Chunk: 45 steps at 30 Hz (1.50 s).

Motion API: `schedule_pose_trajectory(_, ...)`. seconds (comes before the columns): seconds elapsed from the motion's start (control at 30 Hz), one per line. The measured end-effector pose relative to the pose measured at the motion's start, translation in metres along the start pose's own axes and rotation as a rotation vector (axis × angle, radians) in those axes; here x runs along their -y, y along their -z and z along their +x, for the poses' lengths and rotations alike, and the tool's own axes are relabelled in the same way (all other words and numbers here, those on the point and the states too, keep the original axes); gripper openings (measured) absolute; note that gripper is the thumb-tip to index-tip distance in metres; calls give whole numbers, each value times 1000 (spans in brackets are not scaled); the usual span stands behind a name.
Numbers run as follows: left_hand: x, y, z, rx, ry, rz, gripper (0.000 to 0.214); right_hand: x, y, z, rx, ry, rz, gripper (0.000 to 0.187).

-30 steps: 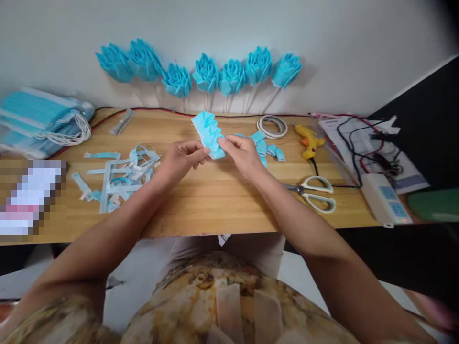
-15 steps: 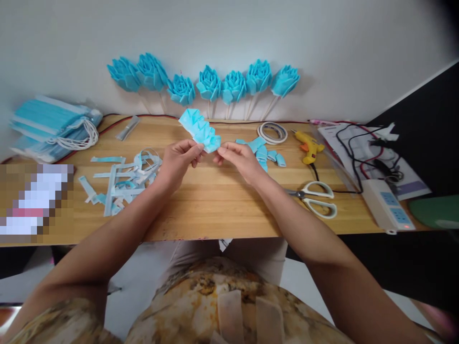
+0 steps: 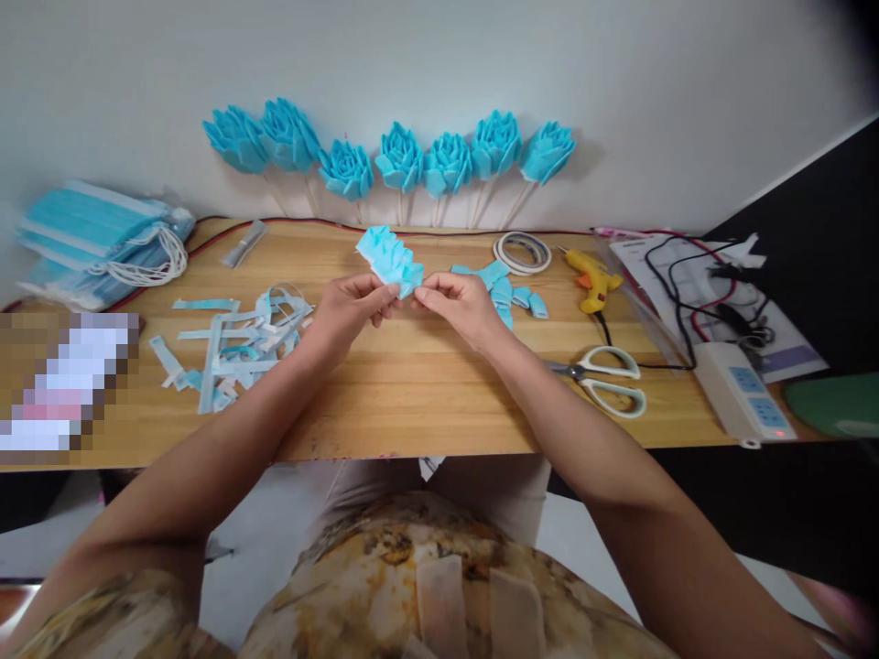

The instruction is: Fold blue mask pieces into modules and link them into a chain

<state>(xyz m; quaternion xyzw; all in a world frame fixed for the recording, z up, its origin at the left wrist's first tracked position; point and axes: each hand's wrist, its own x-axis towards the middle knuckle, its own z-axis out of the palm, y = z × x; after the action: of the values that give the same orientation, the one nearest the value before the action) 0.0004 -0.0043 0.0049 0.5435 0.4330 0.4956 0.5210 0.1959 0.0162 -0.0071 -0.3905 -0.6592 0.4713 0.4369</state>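
A pleated strip of blue mask fabric is held above the wooden desk, its free end sticking up and away from me. My left hand pinches its near end from the left. My right hand pinches the same end from the right, fingertips almost meeting. Small folded blue petal pieces lie just right of my right hand.
Several blue fabric roses on sticks lean against the wall. A stack of face masks and cut scraps lie left. Tape roll, yellow glue gun, scissors and a power strip lie right.
The pleated strip has been drawn shorter and closer between my fingertips, and my right hand shifted slightly toward the left hand. The view settled after tilting up.
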Motion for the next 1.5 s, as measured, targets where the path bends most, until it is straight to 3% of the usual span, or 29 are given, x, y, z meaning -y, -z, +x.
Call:
schedule_pose_trajectory(0.2,0,1,1,-15,7,62,23,0,7,2,-31,4,114,49)
schedule_pose_trajectory(0.5,7,2,1,59,-12,182,28,7,8,2,57,-7,80,21)
schedule_pose_trajectory(0.67,7,3,0,86,-65,282,22,4,5,2,1,0,3,24)
schedule_pose_trajectory(0.77,7,3,1,89,-59,251,22,3,6,2,6,-6,16,26)
schedule_pose_trajectory(0.97,6,3,4,68,-19,151,22,-2,13,3,72,-91,248,32)
schedule_pose_trajectory(1.17,6,3,3,80,-16,169,24,-1,9,4,48,-38,198,39)
schedule_pose_trajectory(1.5,3,4,2,152,33,96,19,-2,8,6,-76,-18,155,24)
